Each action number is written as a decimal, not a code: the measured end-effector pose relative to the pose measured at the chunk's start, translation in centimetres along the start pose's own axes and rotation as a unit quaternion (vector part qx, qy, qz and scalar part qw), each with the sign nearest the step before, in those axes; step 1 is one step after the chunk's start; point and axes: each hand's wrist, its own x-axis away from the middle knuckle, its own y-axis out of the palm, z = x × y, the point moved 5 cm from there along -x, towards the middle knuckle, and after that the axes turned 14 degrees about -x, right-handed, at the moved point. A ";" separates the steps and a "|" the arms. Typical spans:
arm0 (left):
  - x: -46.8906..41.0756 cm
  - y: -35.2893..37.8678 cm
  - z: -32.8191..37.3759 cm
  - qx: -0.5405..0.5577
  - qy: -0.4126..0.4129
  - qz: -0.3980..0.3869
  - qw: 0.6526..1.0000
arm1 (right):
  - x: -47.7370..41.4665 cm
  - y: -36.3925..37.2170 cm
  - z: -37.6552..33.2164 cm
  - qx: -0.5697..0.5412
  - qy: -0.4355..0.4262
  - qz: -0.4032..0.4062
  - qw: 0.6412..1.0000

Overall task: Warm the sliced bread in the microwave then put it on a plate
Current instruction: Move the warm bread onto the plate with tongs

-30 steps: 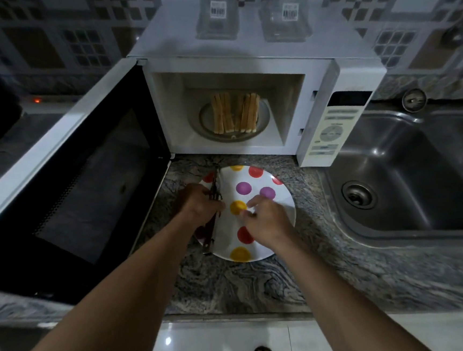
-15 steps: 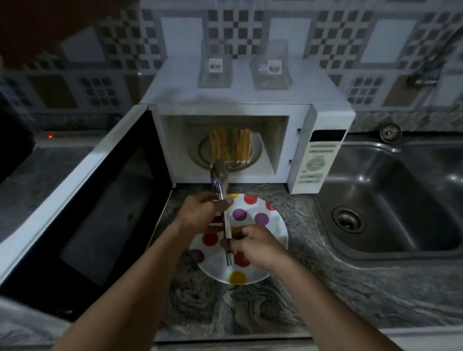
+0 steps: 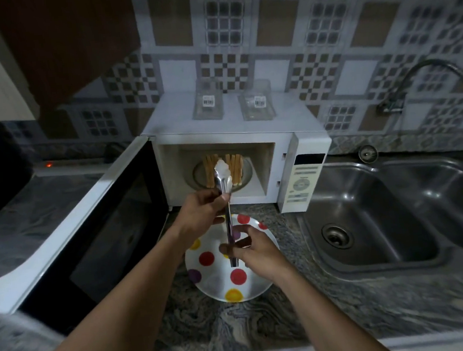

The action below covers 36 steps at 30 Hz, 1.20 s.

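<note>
Gripping the tongs [image 3: 229,226] near their head, your left hand [image 3: 200,214] curls round them; your right hand [image 3: 256,253] pinches the handle end. The sliced bread [image 3: 211,170] stands inside the open microwave [image 3: 303,174]. The dotted plate [image 3: 213,284] lies between it and the counter's [image 3: 238,331] front edge.

Only the person's two arms were in view: a left forearm [image 3: 134,293] and a right forearm [image 3: 313,302], each bare along all its visible length up to the wrist. The left hand [image 3: 200,214] and the right hand [image 3: 256,253] were bare too. Near the lower edge, the arms looked soft and blurred.
</note>
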 end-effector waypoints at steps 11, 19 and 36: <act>-0.1 0.3 0.0 -0.004 0.006 -0.012 1.000 | -0.6 0.1 -0.8 -0.013 -0.073 0.032 0.997; -0.4 -0.6 -6.3 -0.284 -0.006 0.112 0.952 | -2.0 -2.1 0.1 0.079 -0.077 0.105 0.988; -0.2 0.7 -20.3 -0.520 -0.048 0.073 0.849 | -9.5 -4.1 -1.6 0.210 -0.039 0.210 0.954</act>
